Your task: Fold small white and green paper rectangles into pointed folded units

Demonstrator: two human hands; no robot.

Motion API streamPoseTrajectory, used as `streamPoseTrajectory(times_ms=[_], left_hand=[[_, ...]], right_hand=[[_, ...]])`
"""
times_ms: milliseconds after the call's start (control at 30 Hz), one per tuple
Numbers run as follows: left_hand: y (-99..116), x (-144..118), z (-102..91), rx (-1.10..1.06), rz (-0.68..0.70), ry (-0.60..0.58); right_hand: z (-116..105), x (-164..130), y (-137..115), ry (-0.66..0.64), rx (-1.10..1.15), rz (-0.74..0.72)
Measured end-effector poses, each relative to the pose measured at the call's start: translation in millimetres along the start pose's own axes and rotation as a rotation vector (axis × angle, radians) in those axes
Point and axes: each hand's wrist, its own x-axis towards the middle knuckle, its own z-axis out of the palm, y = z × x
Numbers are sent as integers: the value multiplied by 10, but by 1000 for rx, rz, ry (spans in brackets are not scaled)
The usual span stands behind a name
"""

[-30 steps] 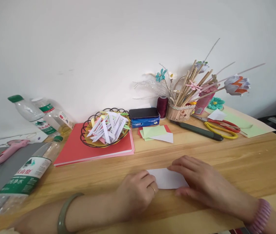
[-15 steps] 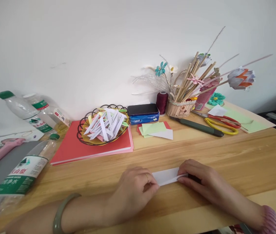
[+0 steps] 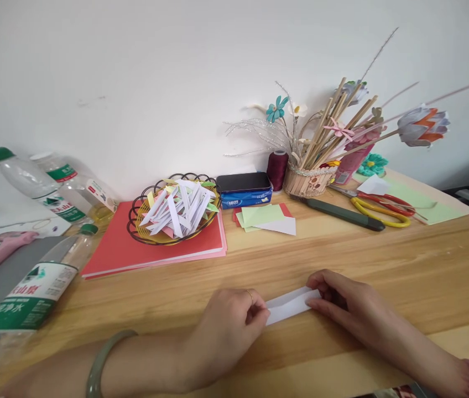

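Note:
A narrow folded strip of white paper [image 3: 287,305] lies near the front edge of the wooden table [image 3: 404,265]. My left hand [image 3: 228,329], with a ring and a green bangle on the wrist, pinches the strip's left end. My right hand [image 3: 348,304] presses its fingertips on the right end. Both hands rest on the tabletop.
A wire basket [image 3: 173,213] of folded paper pieces sits on red card sheets [image 3: 114,249]. Behind are a blue tin [image 3: 245,190], loose paper squares [image 3: 265,217], a stick holder with paper flowers [image 3: 309,179], a utility knife [image 3: 342,214], scissors [image 3: 381,207]. Plastic bottles [image 3: 31,298] lie at left.
The white paper has gone from a wider rectangle to a narrow strip folded over. Both hands shifted from lying flat on it to holding its two ends.

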Motion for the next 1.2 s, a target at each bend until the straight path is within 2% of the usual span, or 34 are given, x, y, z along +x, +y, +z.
streamPoseTrajectory(times_ms=[133, 300, 733, 1067, 1200], left_hand=[[38, 48, -28, -6, -85, -50], [55, 69, -63, -48, -128, -113], [6, 92, -31, 63, -15, -85], [80, 117, -84, 135, -7, -148], [60, 123, -95, 149, 82, -165]], right_hand=[[-10, 33, -34, 4, -43, 31], [-48, 48, -97, -70, -114, 105], [-38, 68, -149, -145, -176, 130], [-19, 68, -118, -117, -241, 77], [-29, 91, -126, -116, -309, 44]])
